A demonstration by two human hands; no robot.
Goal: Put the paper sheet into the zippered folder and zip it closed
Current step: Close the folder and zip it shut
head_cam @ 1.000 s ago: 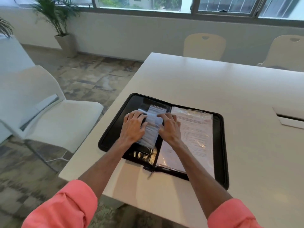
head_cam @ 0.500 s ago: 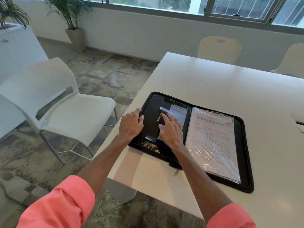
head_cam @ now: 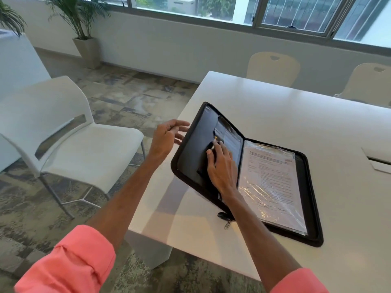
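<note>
A black zippered folder (head_cam: 311, 210) lies open near the table's left front corner. Its left cover (head_cam: 190, 153) is tilted up off the table. My left hand (head_cam: 167, 138) is at that cover's outer edge, fingers spread, some behind the cover. My right hand (head_cam: 222, 168) rests flat on the inner pocket of the left cover. A paper sheet (head_cam: 229, 134) sits tucked in that pocket, only partly visible. On the right half lies a printed page under clear plastic (head_cam: 273, 180). The zipper pull (head_cam: 227, 224) hangs at the spine's near end.
The white table (head_cam: 275, 115) extends far and right, with a cable hatch (head_cam: 378, 161) at the right edge. A white chair (head_cam: 69, 142) stands left of the table; two cream chairs (head_cam: 273, 68) sit at the far side. Potted plants stand by the window wall.
The left cover has been raised off the table. My left hand moved from pressing on the pocket to the cover's outer edge. The paper slid deeper into the pocket.
</note>
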